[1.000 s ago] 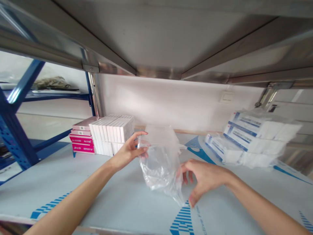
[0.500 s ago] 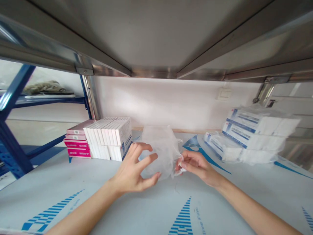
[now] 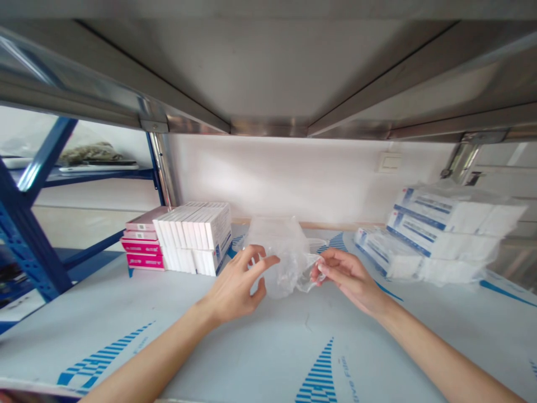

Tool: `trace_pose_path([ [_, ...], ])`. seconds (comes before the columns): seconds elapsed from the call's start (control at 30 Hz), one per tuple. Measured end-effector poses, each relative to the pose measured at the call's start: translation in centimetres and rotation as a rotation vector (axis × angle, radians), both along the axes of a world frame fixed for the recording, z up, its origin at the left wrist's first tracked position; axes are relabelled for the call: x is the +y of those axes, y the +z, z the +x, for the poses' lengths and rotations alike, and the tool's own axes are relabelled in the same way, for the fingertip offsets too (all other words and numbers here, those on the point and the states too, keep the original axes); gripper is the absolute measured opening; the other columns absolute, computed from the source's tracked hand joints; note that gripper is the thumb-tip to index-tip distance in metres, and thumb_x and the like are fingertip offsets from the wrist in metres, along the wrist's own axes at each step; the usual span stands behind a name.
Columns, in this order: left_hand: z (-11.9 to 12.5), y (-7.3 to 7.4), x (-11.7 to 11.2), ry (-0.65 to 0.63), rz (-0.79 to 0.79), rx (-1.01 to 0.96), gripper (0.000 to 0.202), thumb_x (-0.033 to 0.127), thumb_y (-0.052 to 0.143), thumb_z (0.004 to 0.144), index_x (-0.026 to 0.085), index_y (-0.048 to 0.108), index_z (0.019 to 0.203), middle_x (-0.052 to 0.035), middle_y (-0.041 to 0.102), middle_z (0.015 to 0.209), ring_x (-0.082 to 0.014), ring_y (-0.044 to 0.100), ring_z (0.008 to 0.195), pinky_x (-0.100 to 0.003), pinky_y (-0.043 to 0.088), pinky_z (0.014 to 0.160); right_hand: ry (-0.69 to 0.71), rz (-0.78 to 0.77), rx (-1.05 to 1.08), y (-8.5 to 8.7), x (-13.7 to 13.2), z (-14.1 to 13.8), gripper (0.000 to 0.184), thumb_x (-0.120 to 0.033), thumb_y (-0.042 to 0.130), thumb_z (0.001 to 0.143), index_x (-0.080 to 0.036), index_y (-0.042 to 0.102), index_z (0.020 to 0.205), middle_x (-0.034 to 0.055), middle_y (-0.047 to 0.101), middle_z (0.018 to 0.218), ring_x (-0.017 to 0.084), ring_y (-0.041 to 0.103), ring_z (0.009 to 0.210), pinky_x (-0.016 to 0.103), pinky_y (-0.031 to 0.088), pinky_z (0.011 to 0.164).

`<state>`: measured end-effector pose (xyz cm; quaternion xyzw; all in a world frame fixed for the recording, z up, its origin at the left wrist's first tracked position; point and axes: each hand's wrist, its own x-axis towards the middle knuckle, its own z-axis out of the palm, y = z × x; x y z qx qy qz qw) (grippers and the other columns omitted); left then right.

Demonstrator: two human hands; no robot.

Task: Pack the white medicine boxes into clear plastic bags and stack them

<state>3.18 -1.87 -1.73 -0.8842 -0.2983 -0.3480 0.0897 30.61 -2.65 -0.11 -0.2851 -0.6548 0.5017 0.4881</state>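
At left, white rectangular cardboard boxes (image 3: 193,232) stand stacked at ten o'clock from the left hand (image 3: 243,282), whose fingers curl loosely apart, gripping nothing; contact is unclear. The translucent, crinkled plastic bag (image 3: 279,238) lies at one o'clock from them, long axis roughly twelve-to-six. The right hand (image 3: 350,280), nearer, pinches its loose edge, the body at ten o'clock.

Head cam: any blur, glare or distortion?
All head view: bagged boxes at right look stretched and smeared; print on the pink boxes too soft to read; bright glint on the blue brace; upper shelf's underside dark; clear plastic bag low-contrast.
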Motion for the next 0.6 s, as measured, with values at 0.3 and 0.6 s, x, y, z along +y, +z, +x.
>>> trace_pose_path([
  [0.3, 0.0, -0.2, 0.8, 0.256, -0.010, -0.123, 0.067, -0.002, 0.046, 0.073, 0.026, 0.044, 0.134, -0.0098, 0.050, 0.116, -0.0235, 0.057, 0.097, -0.043, 0.052, 0.089, -0.104, 0.004, 0.069, 0.0, 0.6, 0.7, 0.019, -0.036, 0.081, 0.079, -0.022, 0.070, 0.085, 0.0037, 0.075, 0.078, 0.016, 0.069, 0.073, 0.028, 0.054, 0.069],
  [0.6, -0.6, 0.1, 1.4, 0.454, -0.125, -0.159, 0.052, 0.007, 0.050, 0.083, 0.028, 0.050, 0.130, -0.0072, 0.054, 0.113, -0.0219, 0.063, 0.093, -0.038, 0.054, 0.079, -0.209, 0.033, 0.053, -0.6, 1.1, 1.0, 0.022, -0.039, 0.082, 0.077, -0.021, 0.073, 0.085, 0.0070, 0.077, 0.088, 0.020, 0.072, 0.085, 0.034, 0.057, 0.083],
])
